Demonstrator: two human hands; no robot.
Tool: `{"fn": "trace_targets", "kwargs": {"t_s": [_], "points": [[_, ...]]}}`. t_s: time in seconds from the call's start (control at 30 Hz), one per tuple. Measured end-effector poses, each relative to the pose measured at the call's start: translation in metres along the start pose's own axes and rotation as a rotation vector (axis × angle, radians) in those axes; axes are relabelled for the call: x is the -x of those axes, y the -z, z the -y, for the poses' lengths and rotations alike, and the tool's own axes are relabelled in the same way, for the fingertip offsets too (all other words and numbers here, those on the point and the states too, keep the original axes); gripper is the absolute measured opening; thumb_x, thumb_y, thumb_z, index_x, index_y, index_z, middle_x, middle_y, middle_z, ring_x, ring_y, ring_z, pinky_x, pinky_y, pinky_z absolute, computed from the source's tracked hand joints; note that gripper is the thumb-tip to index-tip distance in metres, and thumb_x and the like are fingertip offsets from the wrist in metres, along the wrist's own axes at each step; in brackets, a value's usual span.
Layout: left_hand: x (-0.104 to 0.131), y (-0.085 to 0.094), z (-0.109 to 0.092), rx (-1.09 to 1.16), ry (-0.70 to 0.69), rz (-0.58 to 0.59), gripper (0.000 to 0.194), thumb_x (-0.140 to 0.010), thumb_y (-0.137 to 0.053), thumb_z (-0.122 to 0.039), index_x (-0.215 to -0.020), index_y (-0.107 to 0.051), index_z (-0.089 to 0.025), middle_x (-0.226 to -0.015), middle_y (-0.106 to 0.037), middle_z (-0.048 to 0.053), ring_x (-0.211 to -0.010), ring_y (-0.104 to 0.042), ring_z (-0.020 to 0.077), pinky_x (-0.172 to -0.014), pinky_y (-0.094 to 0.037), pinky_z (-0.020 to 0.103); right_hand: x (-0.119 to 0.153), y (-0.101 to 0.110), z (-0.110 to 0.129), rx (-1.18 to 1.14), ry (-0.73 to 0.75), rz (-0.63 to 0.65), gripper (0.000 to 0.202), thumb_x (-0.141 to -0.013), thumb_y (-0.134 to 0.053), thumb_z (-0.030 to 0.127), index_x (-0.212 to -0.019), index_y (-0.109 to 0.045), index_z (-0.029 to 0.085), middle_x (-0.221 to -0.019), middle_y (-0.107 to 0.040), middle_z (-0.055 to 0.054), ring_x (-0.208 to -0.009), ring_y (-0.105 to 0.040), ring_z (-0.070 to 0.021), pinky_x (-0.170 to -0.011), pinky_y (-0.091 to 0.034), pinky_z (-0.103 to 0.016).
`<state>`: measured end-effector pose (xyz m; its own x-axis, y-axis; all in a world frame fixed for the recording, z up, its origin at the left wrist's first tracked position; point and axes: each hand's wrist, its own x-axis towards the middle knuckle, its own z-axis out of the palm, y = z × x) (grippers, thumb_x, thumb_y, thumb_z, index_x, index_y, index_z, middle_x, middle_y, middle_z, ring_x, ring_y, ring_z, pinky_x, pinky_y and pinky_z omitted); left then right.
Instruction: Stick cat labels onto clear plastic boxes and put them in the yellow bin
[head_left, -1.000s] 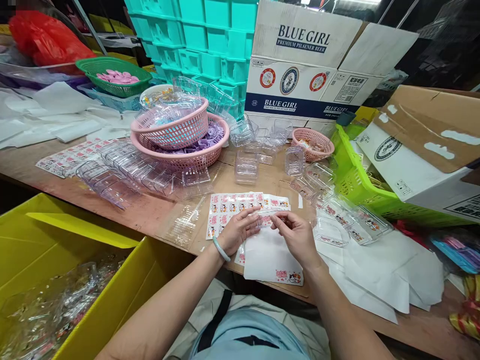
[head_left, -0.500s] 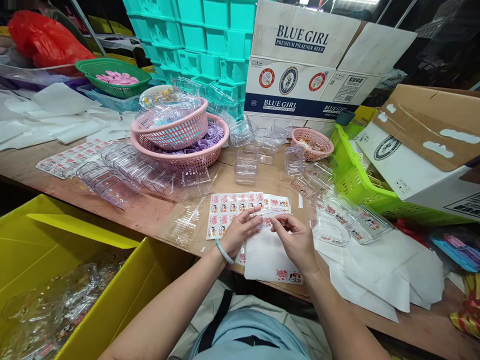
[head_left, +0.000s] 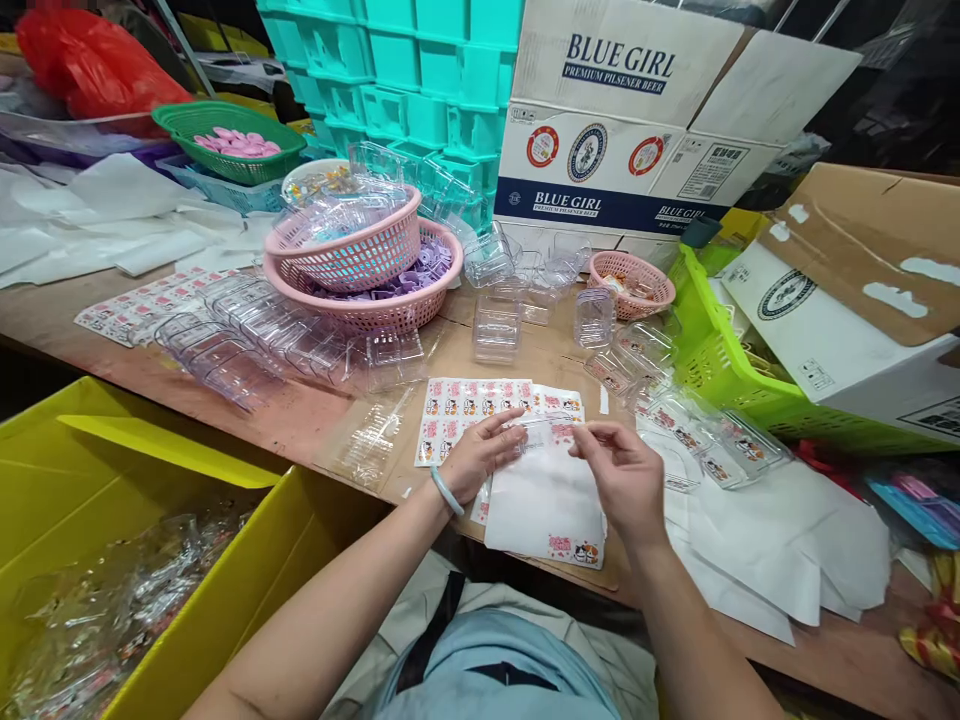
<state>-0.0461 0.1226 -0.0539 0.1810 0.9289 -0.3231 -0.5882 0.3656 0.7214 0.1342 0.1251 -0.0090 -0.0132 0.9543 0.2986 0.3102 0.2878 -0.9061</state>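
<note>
Clear plastic piece [head_left: 534, 434] at frame centre, long axis roughly crosswise, gripped by left hand [head_left: 478, 460], the nearer. Right hand [head_left: 621, 475] just right of it, fingertips bunched; can't tell if holding anything.

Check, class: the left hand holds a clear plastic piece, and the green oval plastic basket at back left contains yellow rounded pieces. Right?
The rounded pieces in the green oval plastic basket are pink, not yellow, as the head view shows. The left hand holds a clear plastic piece.
</note>
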Motion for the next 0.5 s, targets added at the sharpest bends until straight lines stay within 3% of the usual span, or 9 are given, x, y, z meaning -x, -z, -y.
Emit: {"fn": "trace_targets", "kwargs": {"t_s": [0.07, 0.17, 0.5], "points": [[0.000, 0.000, -0.001, 0.014, 0.017, 0.006, 0.050, -0.072, -0.077, -0.032, -0.118, -0.063, -0.020, -0.104, -0.067, 0.010, -0.102, -0.061, 0.0184, -0.091, -0.043, 0.031, -0.006, -0.003, -0.007, -0.043, -0.123, 0.088, 0.017, -0.082, -0.066, 0.037, -0.082, -0.065, 0.020, -0.069, -0.065, 0.000, -0.064, -0.061, -0.0156, -0.067, -0.047, -0.030], [0.000, -0.001, -0.002, 0.028, 0.022, 0.015, 0.046, -0.075, -0.073, -0.034, -0.117, -0.064, -0.019, -0.106, -0.067, 0.011, -0.101, -0.061, 0.0190, -0.092, -0.043, 0.033, -0.009, -0.009, -0.015, -0.067, -0.196, 0.108, 0.022, -0.080, -0.066, 0.041, -0.083, -0.065, 0.019, -0.072, -0.065, -0.001, -0.066, -0.061, -0.0157, -0.068, -0.047, -0.030], [-0.002, -0.002, -0.005, 0.039, 0.029, 0.005, 0.043, -0.075, -0.073, -0.035, -0.114, -0.065, -0.018, -0.102, -0.067, 0.009, -0.091, -0.062, 0.0154, -0.089, -0.044, 0.032, -0.006, -0.012, -0.003, 0.066, -0.091, 0.145, 0.021, -0.084, -0.062, 0.039, -0.075, -0.065, 0.020, -0.068, -0.065, -0.001, -0.073, -0.058, -0.0172, -0.079, -0.043, -0.033]]}}
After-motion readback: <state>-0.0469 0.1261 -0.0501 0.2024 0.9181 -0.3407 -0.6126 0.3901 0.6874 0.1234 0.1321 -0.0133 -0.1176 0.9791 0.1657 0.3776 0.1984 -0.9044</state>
